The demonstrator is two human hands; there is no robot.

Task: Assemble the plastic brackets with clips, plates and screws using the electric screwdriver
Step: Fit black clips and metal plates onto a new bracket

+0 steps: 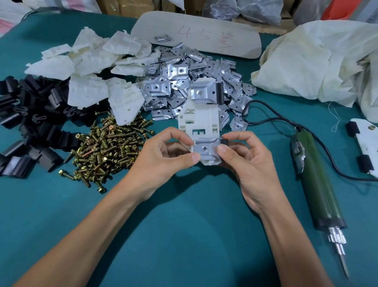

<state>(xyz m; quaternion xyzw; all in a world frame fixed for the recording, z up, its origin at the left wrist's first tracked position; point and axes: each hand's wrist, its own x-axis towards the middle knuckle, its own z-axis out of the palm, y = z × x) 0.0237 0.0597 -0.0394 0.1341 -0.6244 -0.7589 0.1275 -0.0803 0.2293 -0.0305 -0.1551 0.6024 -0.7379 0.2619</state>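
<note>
White bracket (200, 121) between both hands' fingers (223, 149) over teal table (175, 233)

Held over the middle of the table (176, 222), between left hand (159, 161) and right hand (249, 169): one bracket (200, 119), a plate fitted at each end. Piled along the left edge: clips (21, 115). Heaped just right of them: screws (105, 149). Stacked behind both, toward the far left corner: loose brackets (91, 70). Spread right of those, behind the held bracket: plates (165, 88). Laid flat at the far edge: a board (216, 24), with a single plate (164, 38) on it. Bunched at the far right corner: a cloth (327, 64). Placed right of the hands, tip toward the near edge: the electric screwdriver (317, 182), with its cord (272, 119) looping behind it. Set by the right edge, before the cloth: a finished bracket (374, 152).
</note>
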